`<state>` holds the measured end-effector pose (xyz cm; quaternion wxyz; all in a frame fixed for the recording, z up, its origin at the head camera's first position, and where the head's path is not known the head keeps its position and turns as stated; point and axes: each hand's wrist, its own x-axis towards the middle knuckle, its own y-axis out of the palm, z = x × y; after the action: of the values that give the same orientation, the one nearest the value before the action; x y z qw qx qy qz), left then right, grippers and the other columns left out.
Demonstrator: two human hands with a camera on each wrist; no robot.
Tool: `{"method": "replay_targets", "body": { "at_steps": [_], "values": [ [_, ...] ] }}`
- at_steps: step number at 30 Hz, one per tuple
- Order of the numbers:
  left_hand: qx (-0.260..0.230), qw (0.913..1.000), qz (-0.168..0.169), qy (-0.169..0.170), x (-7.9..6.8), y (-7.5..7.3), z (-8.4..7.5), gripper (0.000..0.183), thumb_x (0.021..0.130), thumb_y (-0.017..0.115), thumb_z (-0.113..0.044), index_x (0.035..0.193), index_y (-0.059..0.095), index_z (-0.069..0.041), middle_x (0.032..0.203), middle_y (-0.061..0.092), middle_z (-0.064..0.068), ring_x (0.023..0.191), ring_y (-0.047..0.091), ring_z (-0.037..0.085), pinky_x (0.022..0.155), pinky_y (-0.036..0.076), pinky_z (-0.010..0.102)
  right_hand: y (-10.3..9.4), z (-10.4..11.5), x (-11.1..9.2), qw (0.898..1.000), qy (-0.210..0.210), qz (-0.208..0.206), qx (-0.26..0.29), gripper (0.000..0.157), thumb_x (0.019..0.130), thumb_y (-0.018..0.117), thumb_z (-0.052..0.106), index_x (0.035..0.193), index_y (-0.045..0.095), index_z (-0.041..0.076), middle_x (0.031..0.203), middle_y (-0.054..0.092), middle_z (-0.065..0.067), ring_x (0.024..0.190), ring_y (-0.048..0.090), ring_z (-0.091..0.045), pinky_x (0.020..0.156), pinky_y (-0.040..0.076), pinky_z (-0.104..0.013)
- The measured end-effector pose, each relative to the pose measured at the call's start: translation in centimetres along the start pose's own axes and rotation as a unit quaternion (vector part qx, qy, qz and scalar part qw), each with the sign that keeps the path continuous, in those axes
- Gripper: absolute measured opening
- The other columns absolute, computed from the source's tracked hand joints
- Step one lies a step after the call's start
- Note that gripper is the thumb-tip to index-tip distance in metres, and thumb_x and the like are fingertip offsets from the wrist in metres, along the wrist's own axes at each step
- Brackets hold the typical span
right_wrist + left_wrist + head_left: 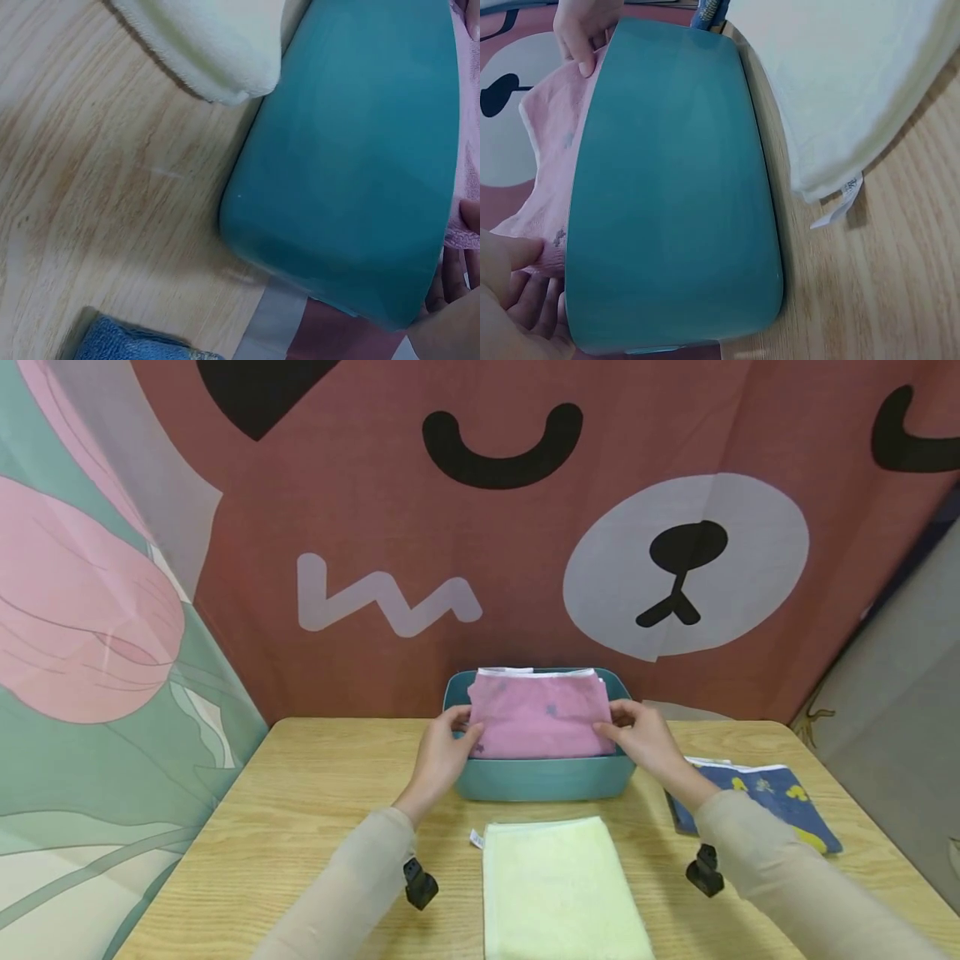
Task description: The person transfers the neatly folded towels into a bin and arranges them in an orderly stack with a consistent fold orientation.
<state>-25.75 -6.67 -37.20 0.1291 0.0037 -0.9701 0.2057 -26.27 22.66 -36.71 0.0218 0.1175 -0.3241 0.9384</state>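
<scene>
A folded pink towel [540, 718] with small grey marks and a white edge stands partly inside a teal bin [546, 781]. My left hand [442, 752] pinches the towel's left side between thumb and fingers, close to the bin's rim. On the opposite side my right hand [648, 739] pinches the towel's right edge. In the left wrist view the pink towel [555, 157] leans behind the bin wall [667, 180], its lower part hidden. The right wrist view catches only a strip of the right hand [454, 315] beside the bin's corner.
A folded pale yellow towel [562, 889] with a white tag lies in front of the bin. To the right, partly under the right forearm, is a folded blue towel [787, 802] with yellow figures. A printed cloth [375, 677] hangs behind the wooden table [322, 777].
</scene>
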Motion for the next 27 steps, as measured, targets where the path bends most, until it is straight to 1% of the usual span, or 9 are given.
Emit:
{"method": "replay_targets", "body": {
  "at_steps": [8, 11, 15, 20, 27],
  "values": [
    [0.009, 0.9998, -0.004, 0.015, -0.1, 0.0, 0.3, 0.033, 0.094, 0.069, -0.009, 0.124, 0.064, 0.0, 0.114, 0.067, 0.01, 0.101, 0.062, 0.024, 0.08, 0.055, 0.033, 0.1, -0.5, -0.6, 1.0, -0.016, 0.008, -0.019, 0.029, 0.092, 0.07, 0.01, 0.115, 0.065, -0.005, 0.098, 0.068, -0.015, 0.089, 0.06, -0.028, 0.065, 0.051, -0.027],
    [0.009, 0.9999, -0.005, 0.013, -0.2, 0.0, 0.3, 0.033, 0.093, 0.07, -0.01, 0.125, 0.064, -0.001, 0.115, 0.066, 0.01, 0.102, 0.062, 0.025, 0.08, 0.055, 0.033, 0.2, -0.7, -0.8, 1.0, -0.022, 0.005, -0.022, 0.028, 0.092, 0.07, 0.009, 0.116, 0.064, -0.004, 0.098, 0.067, -0.015, 0.088, 0.06, -0.028, 0.065, 0.052, -0.027],
    [0.009, 0.9999, -0.006, 0.009, -0.3, -0.1, 0.4, 0.034, 0.093, 0.07, -0.011, 0.125, 0.064, -0.001, 0.114, 0.067, 0.01, 0.102, 0.062, 0.024, 0.079, 0.056, 0.032, 0.4, -0.6, -1.1, 0.999, -0.037, -0.003, -0.024, 0.029, 0.092, 0.071, 0.009, 0.116, 0.064, -0.004, 0.099, 0.067, -0.015, 0.087, 0.061, -0.028, 0.068, 0.051, -0.028],
    [0.013, 0.9998, -0.01, 0.014, -0.4, -0.2, 0.4, 0.034, 0.093, 0.071, -0.011, 0.125, 0.064, -0.001, 0.113, 0.067, 0.01, 0.101, 0.062, 0.024, 0.078, 0.056, 0.032, 0.6, -0.7, -1.3, 0.998, -0.051, -0.007, -0.03, 0.029, 0.092, 0.071, 0.011, 0.117, 0.064, -0.002, 0.099, 0.068, -0.013, 0.088, 0.06, -0.025, 0.071, 0.051, -0.029],
    [0.012, 0.9996, -0.013, 0.021, -0.5, -0.2, 0.5, 0.034, 0.094, 0.069, -0.013, 0.126, 0.063, -0.001, 0.113, 0.067, 0.009, 0.101, 0.062, 0.024, 0.079, 0.055, 0.034, 0.8, -1.3, -1.5, 0.998, -0.052, -0.011, -0.028, 0.029, 0.094, 0.071, 0.016, 0.118, 0.065, 0.001, 0.097, 0.068, -0.011, 0.081, 0.06, -0.024, 0.064, 0.051, -0.027]
  ]
}}
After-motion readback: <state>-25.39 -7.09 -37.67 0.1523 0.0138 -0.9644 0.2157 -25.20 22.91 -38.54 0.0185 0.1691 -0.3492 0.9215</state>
